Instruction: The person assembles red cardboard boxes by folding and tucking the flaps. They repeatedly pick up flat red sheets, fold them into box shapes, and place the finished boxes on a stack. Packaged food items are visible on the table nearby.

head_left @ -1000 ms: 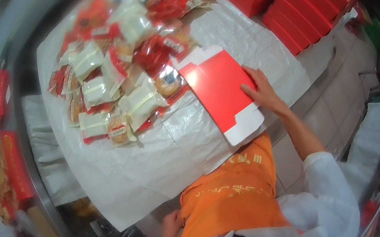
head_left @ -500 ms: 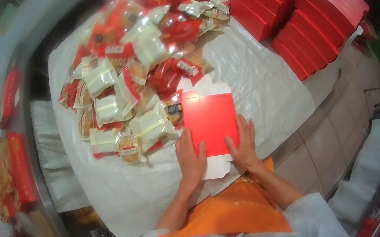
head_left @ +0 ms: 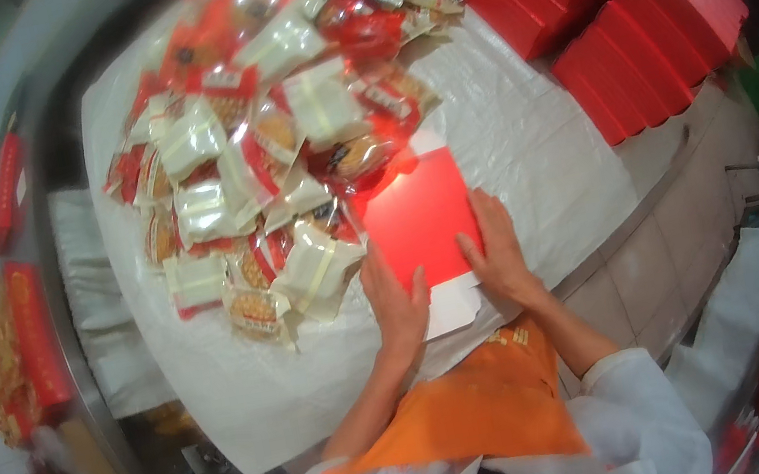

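Observation:
A red folding carton (head_left: 420,222) with white end flaps lies flat between my hands, at the near side of the table. My left hand (head_left: 395,303) grips its left edge, thumb on the red face. At the opposite edge my right hand (head_left: 500,252) does the same, its fingers along the side. The near white flap (head_left: 453,309) sticks out toward my apron, and the far end of the carton touches the heap of wrapped pastries (head_left: 232,177). These come in clear, cream and red packets; one cream packet (head_left: 318,270) lies close to my left hand.
Stacks of red boxes (head_left: 634,40) stand at the far right of the table, on the white plastic sheet (head_left: 538,158). More red packaging (head_left: 38,338) lies off the table at the left. Tiled floor (head_left: 645,276) shows beyond the right edge.
The carton has turned slightly, its near end swinging right, and its far end now presses against the packets. Both hands have moved a little right with it.

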`<action>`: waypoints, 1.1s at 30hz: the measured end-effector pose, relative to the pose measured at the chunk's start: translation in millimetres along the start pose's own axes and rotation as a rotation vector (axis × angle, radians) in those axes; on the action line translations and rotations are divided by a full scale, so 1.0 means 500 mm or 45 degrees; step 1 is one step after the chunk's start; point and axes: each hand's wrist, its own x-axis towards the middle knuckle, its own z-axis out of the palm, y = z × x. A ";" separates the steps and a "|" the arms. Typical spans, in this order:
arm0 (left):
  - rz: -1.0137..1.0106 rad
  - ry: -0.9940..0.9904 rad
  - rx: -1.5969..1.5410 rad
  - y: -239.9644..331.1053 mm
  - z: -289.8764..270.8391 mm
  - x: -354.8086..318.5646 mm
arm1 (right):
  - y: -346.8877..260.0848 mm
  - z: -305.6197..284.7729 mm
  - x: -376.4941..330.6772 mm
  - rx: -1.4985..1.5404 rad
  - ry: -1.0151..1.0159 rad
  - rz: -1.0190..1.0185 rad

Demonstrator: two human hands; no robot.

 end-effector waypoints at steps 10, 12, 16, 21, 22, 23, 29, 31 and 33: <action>0.639 0.135 0.560 0.067 -0.069 0.137 | 0.001 -0.004 -0.003 0.006 0.035 -0.094; 0.802 0.063 0.758 0.058 -0.065 0.236 | 0.003 -0.004 -0.006 0.016 0.049 -0.111; 0.867 -0.036 1.251 -0.001 -0.069 0.368 | 0.001 -0.003 -0.009 0.026 0.029 -0.090; 0.830 0.225 1.086 -0.030 -0.136 0.416 | 0.021 0.012 -0.017 -0.079 0.087 -0.099; 0.748 0.214 1.167 -0.022 -0.160 0.421 | 0.022 0.015 -0.023 -0.063 0.085 -0.090; 0.672 0.208 1.244 -0.024 -0.180 0.432 | 0.024 0.015 -0.023 -0.053 0.092 -0.083; 0.434 0.425 1.116 -0.161 -0.298 0.440 | 0.012 0.011 -0.017 -0.046 0.090 -0.075; 0.259 0.384 1.001 -0.171 -0.313 0.428 | 0.008 0.004 -0.013 -0.002 0.068 -0.069; 0.158 0.373 0.920 -0.157 -0.330 0.406 | 0.004 -0.007 -0.006 0.096 0.031 -0.068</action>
